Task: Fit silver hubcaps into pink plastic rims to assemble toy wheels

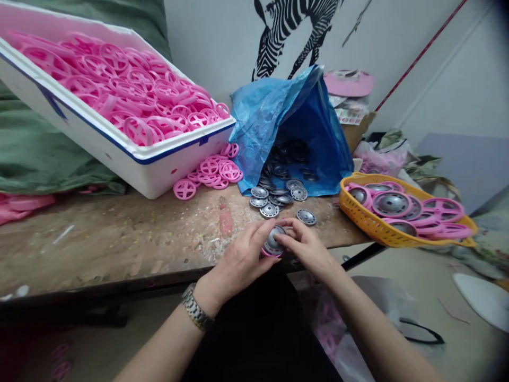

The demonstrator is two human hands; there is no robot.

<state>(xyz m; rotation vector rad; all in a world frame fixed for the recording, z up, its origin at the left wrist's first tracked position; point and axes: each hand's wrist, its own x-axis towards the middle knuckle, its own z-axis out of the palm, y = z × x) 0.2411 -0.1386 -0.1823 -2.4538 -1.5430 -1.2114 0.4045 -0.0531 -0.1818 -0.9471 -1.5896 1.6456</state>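
Note:
Just in front of the table edge, my left hand [248, 252] is closed around a pink plastic wheel [271, 253] with a grey hubcap [274, 241] on its face. My right hand [304, 245] grips the same piece from the other side, its thumb on the hubcap. Whether the hubcap is fully seated in the wheel I cannot tell. Close beyond my fingers, a loose grey hubcap [306, 216] lies on the table, beside a pile of more hubcaps [274, 199] spilling from a blue plastic bag [262, 116]. Several pink wheels [217, 171] lie left of the bag.
A tilted white foam box [149, 172] full of pink wheels stands on the wooden table [131, 233] at left. On the right, a yellow basket [358, 215] holds pink wheels with grey hubcaps and overhangs the edge. Clear plastic bags [374, 302] lie below.

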